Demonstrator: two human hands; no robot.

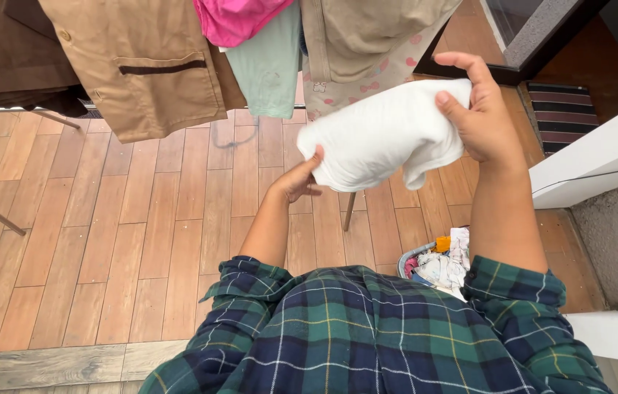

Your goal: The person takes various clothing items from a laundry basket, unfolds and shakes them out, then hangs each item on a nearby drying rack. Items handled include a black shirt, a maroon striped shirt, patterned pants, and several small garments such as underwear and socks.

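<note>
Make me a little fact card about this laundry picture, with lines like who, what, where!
Left hand: left hand holds the lower end of a white cloth
Right hand: right hand pinches the cloth's upper corner
Above: brown jacket, pink garment, pale green garment and spotted cloth hang up
Below: basket with crumpled clothes by the person's right side
Floor: wooden planks
Wearing: green and blue plaid shirt
</note>
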